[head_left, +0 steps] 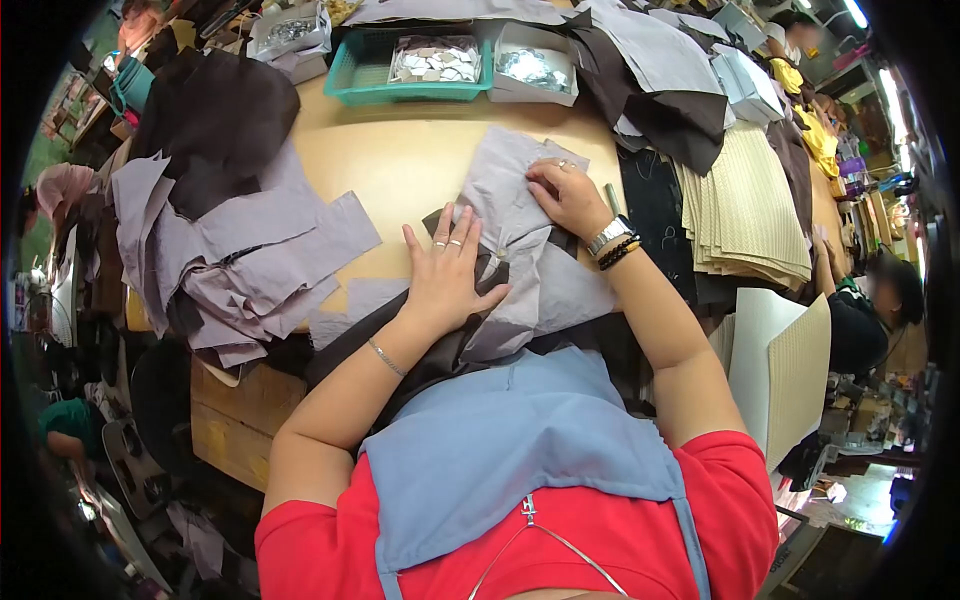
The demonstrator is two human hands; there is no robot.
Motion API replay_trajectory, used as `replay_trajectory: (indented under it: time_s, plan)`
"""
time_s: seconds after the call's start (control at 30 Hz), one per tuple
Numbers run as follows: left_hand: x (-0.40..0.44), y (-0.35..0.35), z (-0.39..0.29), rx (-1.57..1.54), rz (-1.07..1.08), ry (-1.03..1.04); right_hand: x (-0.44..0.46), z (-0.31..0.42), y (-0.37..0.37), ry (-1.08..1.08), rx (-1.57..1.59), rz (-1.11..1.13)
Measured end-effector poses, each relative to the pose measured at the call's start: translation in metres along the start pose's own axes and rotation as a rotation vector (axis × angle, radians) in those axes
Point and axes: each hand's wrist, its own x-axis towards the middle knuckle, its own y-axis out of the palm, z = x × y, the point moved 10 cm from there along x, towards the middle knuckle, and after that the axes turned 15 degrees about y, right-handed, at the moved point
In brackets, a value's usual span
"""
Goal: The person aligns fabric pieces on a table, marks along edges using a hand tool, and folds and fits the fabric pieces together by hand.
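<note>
Grey cloth [515, 235] lies creased on the wooden table [400, 150] before me, with dark cloth [425, 345] partly under it near the front edge. My left hand [447, 272] rests flat on these cloths, fingers spread, two rings on it. Farther right, my right hand [568, 195] is closed over the upper right part of the grey cloth, thumb and fingertips together; the fold between them is too small to make out. A green marker-like stick [612, 198] lies just right of that hand.
Grey pieces [240, 250] and a dark cloth heap [220, 115] lie on the left. At the back are a teal basket [360, 85] and a white box [535, 85] of small pieces. Cream stacked sheets [745, 210] stand right. A person [865, 325] sits at the right.
</note>
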Motion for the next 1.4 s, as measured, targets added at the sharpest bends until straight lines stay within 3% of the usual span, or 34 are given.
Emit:
replay_trajectory:
  time_s: [0.17, 0.43, 0.53, 0.7, 0.83, 0.93, 1.1, 1.2, 1.33, 1.4]
  plan:
    - [-0.003, -0.01, 0.0, 0.038, 0.1, 0.003, -0.006, -0.001, 0.004, -0.023, -0.078, -0.021]
    - [-0.006, -0.008, -0.005, -0.109, -0.052, 0.126, -0.011, 0.011, 0.006, -0.141, -0.178, -0.05]
    - [-0.006, -0.009, -0.007, -0.136, -0.071, 0.139, -0.017, 0.019, 0.011, -0.237, -0.16, 0.076]
    - [-0.011, -0.008, -0.007, -0.128, -0.077, 0.138, -0.02, 0.029, 0.018, -0.269, -0.477, 0.053]
    - [-0.01, -0.008, -0.004, -0.147, -0.064, 0.128, -0.031, 0.029, 0.015, -0.006, -0.075, 0.208]
    - [-0.013, -0.005, -0.002, -0.164, -0.017, 0.121, -0.041, 0.035, 0.013, -0.152, -0.093, 0.153]
    - [-0.018, -0.007, 0.001, -0.204, 0.039, 0.171, -0.043, 0.028, 0.014, -0.112, -0.21, 0.248]
    - [-0.018, -0.012, -0.002, -0.21, 0.026, 0.178, -0.045, 0.049, 0.007, -0.168, -0.111, 0.295]
    - [-0.018, -0.013, -0.003, -0.155, -0.064, 0.261, -0.06, 0.05, 0.025, 0.015, 0.126, 0.555]
    - [-0.018, -0.012, -0.002, -0.159, -0.048, 0.306, -0.065, 0.052, 0.025, -0.066, 0.067, 0.511]
